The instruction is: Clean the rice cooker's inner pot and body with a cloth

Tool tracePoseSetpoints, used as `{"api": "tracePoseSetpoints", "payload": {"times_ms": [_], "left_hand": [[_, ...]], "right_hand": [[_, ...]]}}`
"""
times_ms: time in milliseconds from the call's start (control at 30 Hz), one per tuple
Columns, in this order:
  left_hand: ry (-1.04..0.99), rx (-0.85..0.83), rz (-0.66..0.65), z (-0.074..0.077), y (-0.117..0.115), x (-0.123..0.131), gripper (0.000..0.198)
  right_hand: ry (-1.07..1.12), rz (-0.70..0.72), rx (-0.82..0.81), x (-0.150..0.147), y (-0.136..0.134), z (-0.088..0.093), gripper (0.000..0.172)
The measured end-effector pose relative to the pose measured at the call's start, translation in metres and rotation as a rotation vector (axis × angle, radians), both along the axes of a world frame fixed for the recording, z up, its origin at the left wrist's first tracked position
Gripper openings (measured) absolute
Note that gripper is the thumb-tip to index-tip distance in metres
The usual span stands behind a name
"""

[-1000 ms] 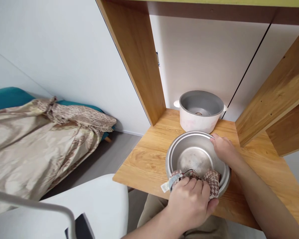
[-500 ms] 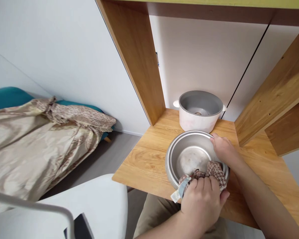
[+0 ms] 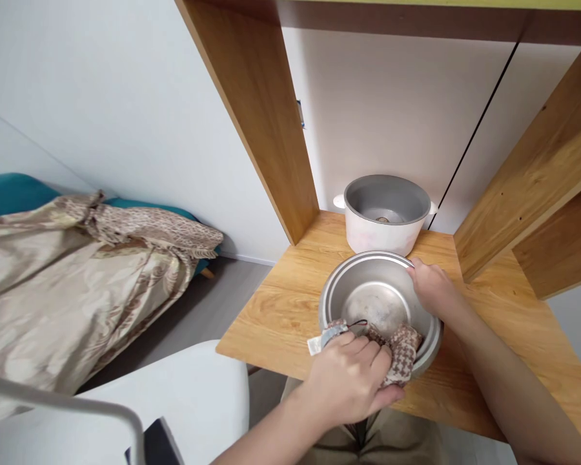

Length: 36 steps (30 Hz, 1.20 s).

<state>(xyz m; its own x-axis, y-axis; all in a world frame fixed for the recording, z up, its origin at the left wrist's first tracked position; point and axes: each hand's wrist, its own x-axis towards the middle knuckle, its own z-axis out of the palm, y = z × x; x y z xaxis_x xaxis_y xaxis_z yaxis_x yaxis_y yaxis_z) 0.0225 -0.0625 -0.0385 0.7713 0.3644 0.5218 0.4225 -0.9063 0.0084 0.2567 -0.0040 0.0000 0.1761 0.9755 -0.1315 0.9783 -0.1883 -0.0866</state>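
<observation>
A silver metal inner pot point(image 3: 375, 284) with a wide rim stands tilted on the wooden table, near its front edge. My right hand point(image 3: 430, 287) is closed on the far right part of its rim. In my left hand point(image 3: 353, 371) is a bunched brown-and-white patterned cloth point(image 3: 403, 355), pressed at the near side of the pot, partly inside it and over the rim. A white label and a light blue strip stick out left of the fingers. My left palm is hidden.
Just behind the pot stands a white rice cooker body point(image 3: 382, 236) with a grey inside. Wooden panels point(image 3: 256, 116) rise on both sides of the table point(image 3: 266, 316). A white chair point(image 3: 208, 387) is at the left front, and a cloth-covered sofa point(image 3: 101, 278) lies beyond.
My left hand has moved left with the cloth along the near side of the pot. My right hand keeps its hold on the rim.
</observation>
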Motion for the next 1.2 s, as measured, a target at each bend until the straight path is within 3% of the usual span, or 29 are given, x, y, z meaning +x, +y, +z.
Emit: {"api": "tracePoseSetpoints", "payload": {"times_ms": [133,300,500,667,800,1033,1200], "left_hand": [[-0.005,-0.002,-0.086,-0.002,0.018,-0.018,0.047],[-0.033,0.006,-0.031,-0.002,0.014,-0.012,0.041],[-0.043,-0.008,0.127,0.002,-0.011,0.008,0.032],[-0.108,-0.019,0.326,-0.002,-0.033,0.041,0.036],[-0.089,-0.025,0.415,-0.005,-0.044,0.068,0.036],[-0.041,-0.02,0.514,-0.002,-0.048,0.099,0.038],[-0.073,-0.019,0.478,-0.001,-0.041,0.091,0.035]], "right_hand": [[-0.002,-0.02,-0.006,0.0,0.001,-0.001,0.032],[-0.006,-0.037,0.004,-0.001,0.002,-0.005,0.032],[-0.006,-0.029,-0.001,-0.003,0.003,-0.006,0.03],[-0.013,-0.022,-0.004,-0.004,0.002,-0.002,0.03],[-0.02,-0.027,-0.001,-0.005,0.001,-0.001,0.03],[-0.03,-0.04,0.01,-0.004,0.001,-0.004,0.03],[-0.028,-0.044,0.014,-0.002,0.001,-0.004,0.03]]}}
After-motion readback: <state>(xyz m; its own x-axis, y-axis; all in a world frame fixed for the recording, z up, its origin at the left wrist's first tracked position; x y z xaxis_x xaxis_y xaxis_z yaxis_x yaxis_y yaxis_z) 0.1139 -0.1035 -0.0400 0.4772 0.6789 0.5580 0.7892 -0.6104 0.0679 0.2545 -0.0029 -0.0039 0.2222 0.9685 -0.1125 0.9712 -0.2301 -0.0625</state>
